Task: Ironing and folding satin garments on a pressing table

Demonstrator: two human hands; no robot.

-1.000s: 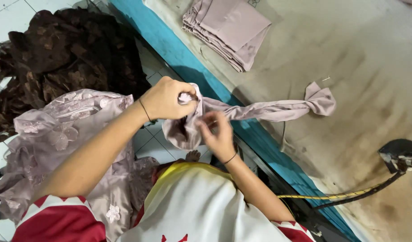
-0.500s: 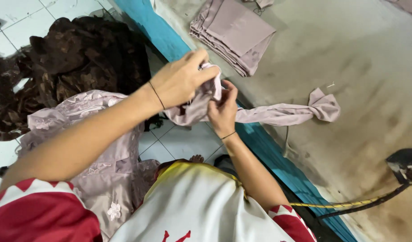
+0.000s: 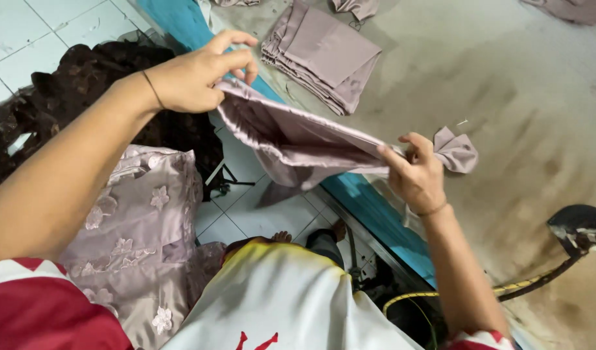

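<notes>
My left hand pinches one end of a long mauve satin fabric piece and holds it up over the table's blue edge. My right hand grips the same piece further along, by the table edge. The cloth hangs stretched between the two hands, and its far end lies bunched on the stained table top.
A folded stack of mauve cloth lies on the table beyond my hands. On the tiled floor sit a mauve lace pile and a dark brown lace heap. An iron with a yellow cord rests at right.
My hands, close together over the bunched cloth a second ago, have moved apart. The left rose up and left, the right slid right, and the piece now spreads out between them.
</notes>
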